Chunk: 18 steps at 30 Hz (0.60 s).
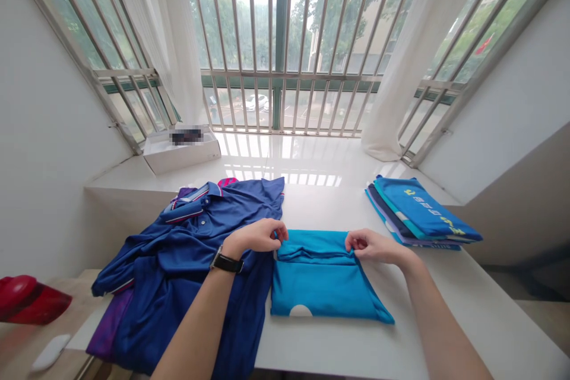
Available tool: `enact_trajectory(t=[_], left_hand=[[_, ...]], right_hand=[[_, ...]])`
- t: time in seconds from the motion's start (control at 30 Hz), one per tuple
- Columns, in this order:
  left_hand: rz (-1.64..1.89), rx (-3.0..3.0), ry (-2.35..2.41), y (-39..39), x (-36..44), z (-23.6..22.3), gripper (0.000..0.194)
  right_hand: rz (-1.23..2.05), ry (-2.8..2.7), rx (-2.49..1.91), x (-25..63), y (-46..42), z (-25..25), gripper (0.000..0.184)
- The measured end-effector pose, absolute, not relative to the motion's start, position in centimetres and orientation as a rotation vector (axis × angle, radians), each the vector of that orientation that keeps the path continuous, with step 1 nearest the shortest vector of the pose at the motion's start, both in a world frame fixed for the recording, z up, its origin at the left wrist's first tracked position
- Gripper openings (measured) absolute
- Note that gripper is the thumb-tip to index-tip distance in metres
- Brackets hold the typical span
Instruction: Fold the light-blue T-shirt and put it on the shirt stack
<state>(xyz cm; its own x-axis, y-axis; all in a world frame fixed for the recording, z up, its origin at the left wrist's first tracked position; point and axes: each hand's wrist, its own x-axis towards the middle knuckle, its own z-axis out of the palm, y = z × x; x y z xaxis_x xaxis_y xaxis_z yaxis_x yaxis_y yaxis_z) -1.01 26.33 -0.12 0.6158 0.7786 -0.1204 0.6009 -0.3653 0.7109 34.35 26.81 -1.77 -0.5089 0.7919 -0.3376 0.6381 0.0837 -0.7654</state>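
At the frame's lower centre, our left hand [259, 235] and right hand [374, 246] pinch opposite sides of the teal cloth [320, 290], probably to keep its fold level; the stack [425, 208] sits apart, right.

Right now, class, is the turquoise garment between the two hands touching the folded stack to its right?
Apart. The head view shows bare white tabletop between the turquoise garment and the near edge of the folded stack.
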Motion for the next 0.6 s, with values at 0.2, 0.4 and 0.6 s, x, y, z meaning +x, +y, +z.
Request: enact_trajectory(t=[0.2,0.4,0.6], left_hand=[[0.273,2.123,1.071,25.5,0.6,0.3,0.03],[0.203,2.237,1.123,25.0,1.4,-0.5,0.029],[0.238,2.277,1.127,24.9,1.4,-0.2,0.023]], right_hand=[[1.463,-2.187,-1.469,34.1,26.3,-0.9,0.033],[1.309,-2.279,-1.55,33.7,26.4,-1.2,0.02],[1.243,-2.295,-1.494,33.9,26.2,-1.0,0.016]])
